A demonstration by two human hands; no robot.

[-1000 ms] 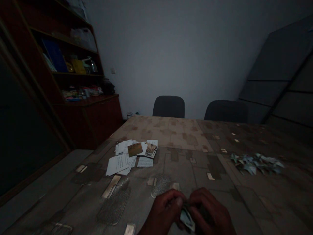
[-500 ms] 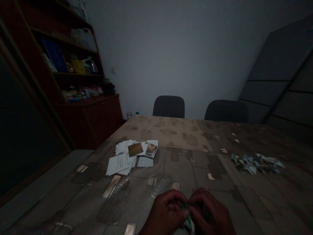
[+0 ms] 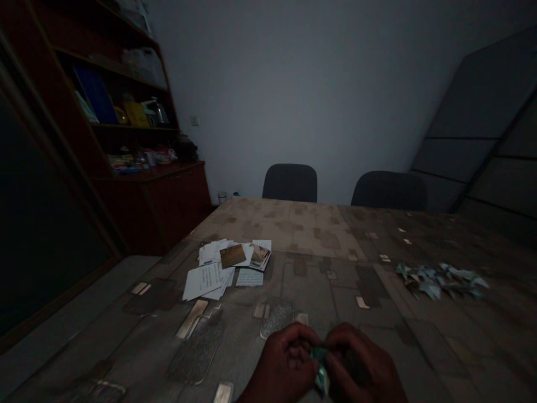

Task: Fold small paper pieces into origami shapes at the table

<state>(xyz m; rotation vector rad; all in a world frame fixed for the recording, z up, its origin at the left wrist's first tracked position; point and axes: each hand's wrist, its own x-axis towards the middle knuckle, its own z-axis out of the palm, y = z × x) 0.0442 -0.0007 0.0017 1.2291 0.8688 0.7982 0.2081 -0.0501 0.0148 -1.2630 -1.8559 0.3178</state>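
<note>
Close to the near edge of the table, my left hand and my right hand meet with their fingertips pinched together. Between them is a small folded piece of paper, green and whitish. Both hands grip it, and the fingers cover much of it. Off to the right lies a heap of folded paper pieces in similar pale and greenish colours. To the left, a spread of cards overlaps loosely; most are white with printed text, and a few show brown pictures.
A patterned cloth covers the table. Behind its far edge stand two dark chairs. A reddish-brown cabinet with filled shelves is at the left, and grey panels lean at the right. The room is dim.
The fingers have shifted slightly around the folded paper, and a little more of its green part shows now. The cards and the heap have stayed in place.
</note>
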